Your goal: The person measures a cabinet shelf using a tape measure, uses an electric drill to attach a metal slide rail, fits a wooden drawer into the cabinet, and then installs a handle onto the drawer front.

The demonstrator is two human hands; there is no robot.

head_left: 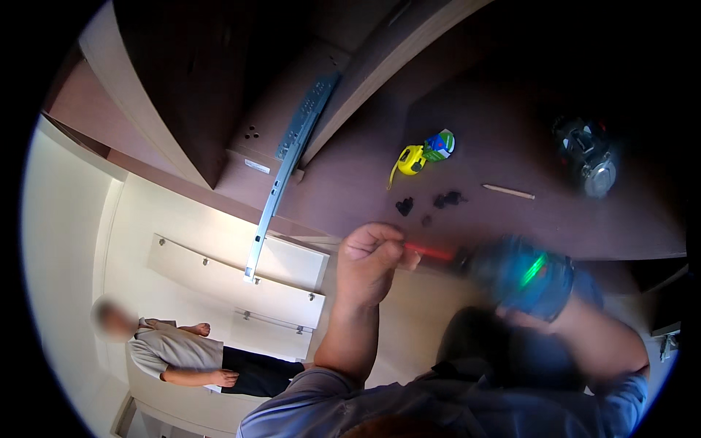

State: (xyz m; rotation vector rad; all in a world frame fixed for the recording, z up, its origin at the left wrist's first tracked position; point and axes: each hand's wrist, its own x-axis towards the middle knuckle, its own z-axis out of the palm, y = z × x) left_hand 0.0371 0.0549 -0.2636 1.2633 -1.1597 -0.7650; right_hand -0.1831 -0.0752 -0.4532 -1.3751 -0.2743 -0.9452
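Brown surface (pixel 504 164) near power tool (pixel 520 276), cream wall (pixel 139 252)

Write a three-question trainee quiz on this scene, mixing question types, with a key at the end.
1. Which hand holds the drill?
2. True or false: the tape measure lies to the left of the pencil in the picture.
3. What colour is the shaft by the left hand's fingers? a) green b) red c) white

Key:
1. The right hand.
2. True.
3. b
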